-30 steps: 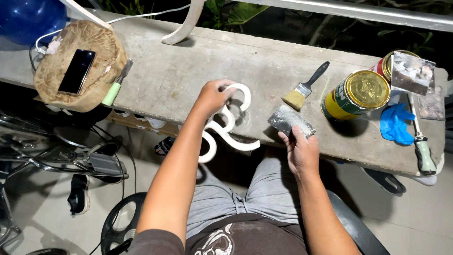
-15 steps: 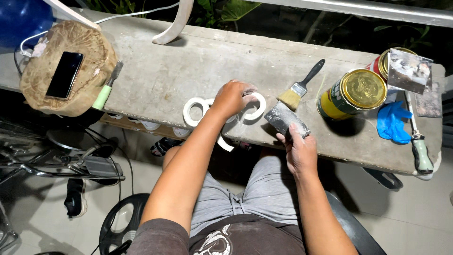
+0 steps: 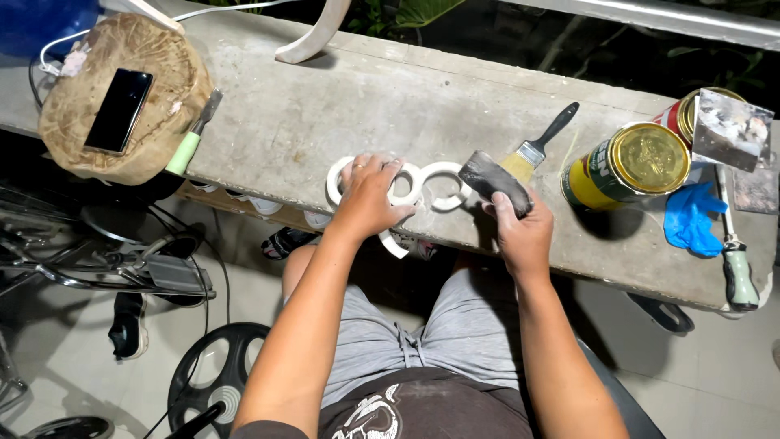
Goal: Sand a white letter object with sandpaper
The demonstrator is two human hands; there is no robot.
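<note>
A white looped ornament [image 3: 443, 184], made of joined rings, lies flat near the front edge of the concrete ledge [image 3: 341, 97]. My left hand [image 3: 370, 195] presses down on its left rings, fingers spread over them. My right hand [image 3: 520, 223] grips a folded piece of dark grey sandpaper [image 3: 491, 180], held just right of the ornament's right ring. A paintbrush [image 3: 540, 145] with a black handle lies on the ledge right behind the sandpaper.
A yellow tin [image 3: 621, 167] with a gold lid and a second tin [image 3: 691, 114] stand at the right, beside a blue glove [image 3: 691, 219] and a green-handled tool [image 3: 738, 272]. A phone [image 3: 119, 110] rests on a wood stump [image 3: 162, 130] at left. Wheels and cables lie below.
My left hand turned the white ornament from hanging off the edge to lying flat on the ledge and shifted it left. My right hand lifted the sandpaper beside it.
</note>
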